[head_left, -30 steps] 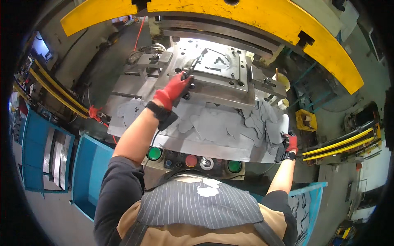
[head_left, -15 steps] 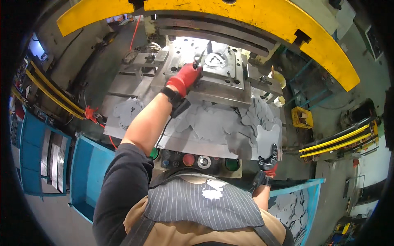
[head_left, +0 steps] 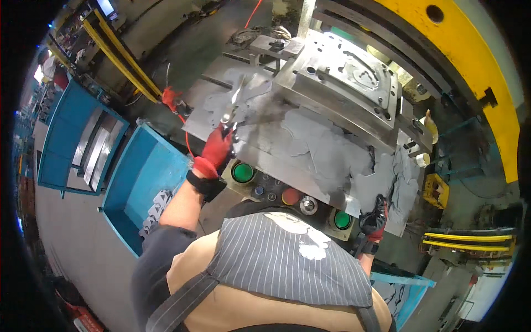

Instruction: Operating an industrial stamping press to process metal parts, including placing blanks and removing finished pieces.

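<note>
Steel table (head_left: 285, 170) | left hand (head_left: 218, 146) clamped on metal tool (head_left: 234, 100), now off die (head_left: 344, 86) | right hand (head_left: 374, 217) gripping grey plate (head_left: 365, 189)

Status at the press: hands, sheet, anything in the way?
Left hand gripping metal tool. Right hand at grey sheet, grip unclear. Loose grey pieces clutter table.

No text, label, brand, number or sign is showing clearly enough to be read.
</note>
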